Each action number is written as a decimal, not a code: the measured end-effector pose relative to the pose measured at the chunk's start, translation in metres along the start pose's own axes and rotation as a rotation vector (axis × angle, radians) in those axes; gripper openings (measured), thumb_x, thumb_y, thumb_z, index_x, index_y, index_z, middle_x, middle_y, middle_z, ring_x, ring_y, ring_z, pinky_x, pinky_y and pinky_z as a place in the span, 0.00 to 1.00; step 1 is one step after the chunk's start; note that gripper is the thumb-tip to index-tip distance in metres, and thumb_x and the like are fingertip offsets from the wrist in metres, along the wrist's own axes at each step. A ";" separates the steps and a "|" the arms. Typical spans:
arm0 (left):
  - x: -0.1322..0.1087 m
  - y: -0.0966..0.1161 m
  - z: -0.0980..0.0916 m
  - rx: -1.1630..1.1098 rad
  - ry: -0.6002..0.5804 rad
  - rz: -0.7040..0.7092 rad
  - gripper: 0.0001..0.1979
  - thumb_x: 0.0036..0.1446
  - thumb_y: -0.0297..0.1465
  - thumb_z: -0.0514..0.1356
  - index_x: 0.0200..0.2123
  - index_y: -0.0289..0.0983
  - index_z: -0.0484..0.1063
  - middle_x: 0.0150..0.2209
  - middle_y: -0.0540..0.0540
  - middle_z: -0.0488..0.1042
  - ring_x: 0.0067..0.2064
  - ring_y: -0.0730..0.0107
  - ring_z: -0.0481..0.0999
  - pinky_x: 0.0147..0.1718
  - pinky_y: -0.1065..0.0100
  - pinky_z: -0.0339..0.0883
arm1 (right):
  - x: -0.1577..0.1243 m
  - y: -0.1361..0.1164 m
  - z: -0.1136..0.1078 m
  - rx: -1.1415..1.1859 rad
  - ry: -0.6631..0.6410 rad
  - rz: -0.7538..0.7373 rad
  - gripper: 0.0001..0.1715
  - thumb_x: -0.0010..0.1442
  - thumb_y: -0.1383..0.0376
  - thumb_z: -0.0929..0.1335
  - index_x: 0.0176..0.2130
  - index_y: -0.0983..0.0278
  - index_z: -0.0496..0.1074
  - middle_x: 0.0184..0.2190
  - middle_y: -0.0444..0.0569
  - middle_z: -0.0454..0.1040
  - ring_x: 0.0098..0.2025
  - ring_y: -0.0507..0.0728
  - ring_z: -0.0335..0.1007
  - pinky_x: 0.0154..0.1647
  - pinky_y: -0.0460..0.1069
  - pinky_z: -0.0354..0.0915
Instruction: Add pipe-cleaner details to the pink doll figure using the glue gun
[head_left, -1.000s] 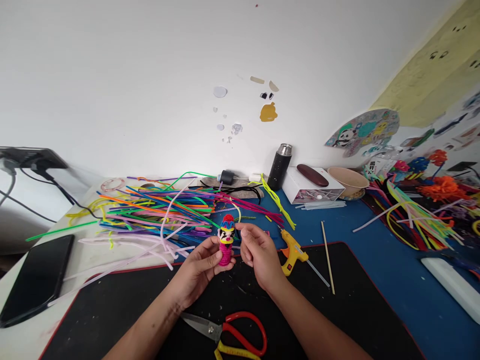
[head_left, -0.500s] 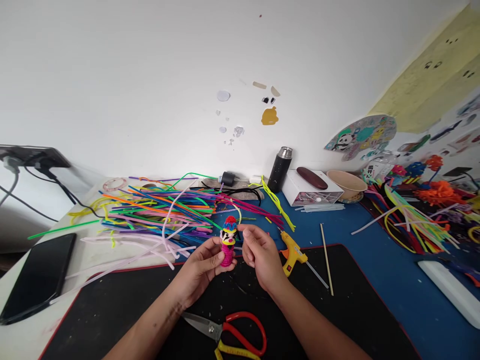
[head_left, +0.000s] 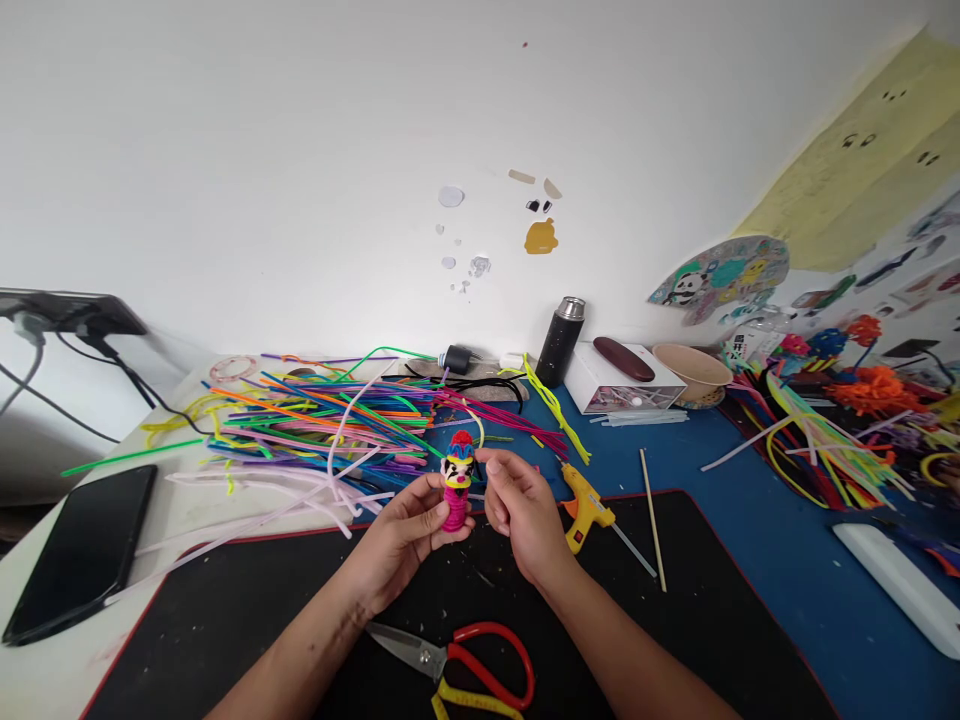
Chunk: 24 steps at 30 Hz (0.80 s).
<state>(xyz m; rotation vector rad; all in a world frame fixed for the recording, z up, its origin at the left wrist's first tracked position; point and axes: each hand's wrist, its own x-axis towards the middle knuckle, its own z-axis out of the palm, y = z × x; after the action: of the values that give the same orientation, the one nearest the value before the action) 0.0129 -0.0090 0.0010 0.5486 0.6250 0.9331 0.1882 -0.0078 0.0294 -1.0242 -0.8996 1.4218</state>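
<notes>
My left hand (head_left: 411, 525) holds a small pipe-cleaner doll (head_left: 454, 510) upright between thumb and fingers. The doll has a coiled magenta body, a white face with black marks, yellow edging and a blue hat topped with red. Just to its right, my right hand (head_left: 525, 510) is closed in a pinch, its fingertips beside the doll's head. A thin cream pipe cleaner (head_left: 480, 425) curves up from those fingertips; the gripped end is hidden. Scissors (head_left: 450, 660) with red and yellow handles lie below both hands on the black mat (head_left: 300, 630).
Loose pipe cleaners (head_left: 322, 420) are heaped behind the left hand. A yellow glue gun (head_left: 586, 508) and a wooden stick (head_left: 652, 520) lie at right. Along the wall stand a black flask (head_left: 561, 345), a white box (head_left: 626, 380) and a bowl (head_left: 690, 375). A phone (head_left: 82, 550) lies far left.
The camera view has shifted slightly. Both hands and the doll keep nearly the same pose.
</notes>
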 end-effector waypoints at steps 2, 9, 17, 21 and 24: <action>0.000 0.000 0.000 0.004 -0.001 -0.001 0.17 0.52 0.30 0.76 0.43 0.36 0.78 0.38 0.46 0.83 0.40 0.63 0.86 0.45 0.65 0.79 | 0.000 -0.001 0.000 -0.001 0.002 0.002 0.26 0.61 0.45 0.75 0.44 0.64 0.78 0.14 0.33 0.56 0.16 0.46 0.47 0.17 0.44 0.44; 0.000 -0.001 -0.001 -0.008 -0.007 -0.004 0.16 0.54 0.28 0.75 0.44 0.36 0.78 0.40 0.45 0.84 0.39 0.63 0.86 0.45 0.64 0.79 | -0.001 0.002 -0.002 0.001 0.004 -0.003 0.25 0.61 0.46 0.75 0.45 0.64 0.78 0.14 0.33 0.56 0.16 0.46 0.47 0.17 0.43 0.45; 0.001 -0.001 -0.001 -0.013 -0.001 -0.005 0.16 0.53 0.29 0.76 0.44 0.36 0.78 0.38 0.46 0.84 0.39 0.62 0.86 0.45 0.65 0.79 | 0.001 0.006 -0.004 0.005 0.037 -0.012 0.25 0.61 0.46 0.75 0.46 0.64 0.78 0.15 0.33 0.55 0.16 0.46 0.46 0.17 0.43 0.44; 0.001 -0.001 -0.003 -0.010 0.006 -0.002 0.16 0.54 0.29 0.75 0.44 0.37 0.78 0.39 0.45 0.84 0.39 0.62 0.86 0.45 0.64 0.79 | 0.001 0.006 -0.006 0.020 0.078 -0.025 0.26 0.62 0.47 0.75 0.46 0.65 0.79 0.15 0.33 0.55 0.16 0.46 0.45 0.17 0.43 0.43; 0.002 -0.002 -0.003 0.005 0.017 0.005 0.16 0.53 0.29 0.76 0.44 0.37 0.78 0.39 0.46 0.83 0.39 0.63 0.85 0.45 0.64 0.78 | 0.001 0.005 -0.006 0.019 0.088 -0.021 0.26 0.61 0.46 0.75 0.46 0.65 0.78 0.15 0.33 0.55 0.16 0.46 0.46 0.17 0.43 0.43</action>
<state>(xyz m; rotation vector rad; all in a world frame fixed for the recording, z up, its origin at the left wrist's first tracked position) 0.0125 -0.0081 -0.0029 0.5475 0.6422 0.9419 0.1924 -0.0071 0.0224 -1.0522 -0.8288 1.3552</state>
